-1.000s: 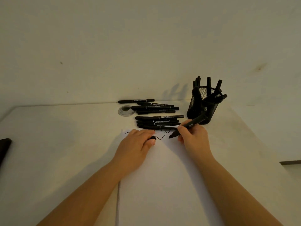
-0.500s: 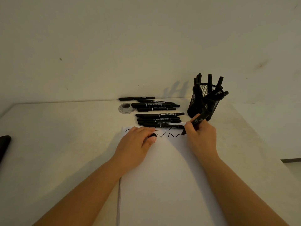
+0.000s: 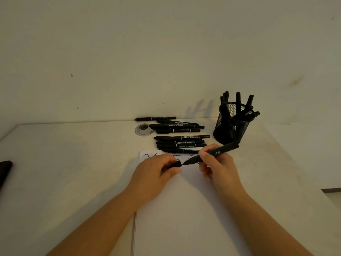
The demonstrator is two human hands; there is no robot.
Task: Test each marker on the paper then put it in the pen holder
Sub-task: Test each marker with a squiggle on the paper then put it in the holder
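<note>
My right hand (image 3: 217, 166) grips a black marker (image 3: 219, 152), its bare tip pointing left just above the white paper (image 3: 184, 218). My left hand (image 3: 156, 171) pinches the marker's black cap (image 3: 176, 164), a finger's width from that tip. Black squiggles (image 3: 147, 155) run along the paper's top edge. Several black markers (image 3: 181, 142) lie in two piles beyond the paper. The black mesh pen holder (image 3: 230, 126) stands at the right rear with several markers upright in it.
A round clear disc (image 3: 143, 129) lies left of the far marker pile. A dark flat object (image 3: 4, 172) sits at the table's left edge. The wall rises right behind the table. The table's right edge drops off near the pen holder.
My right hand finished a squiggle at the right, lifted the marker and swung its tip left toward the cap. My left hand raised the cap slightly to meet it.
</note>
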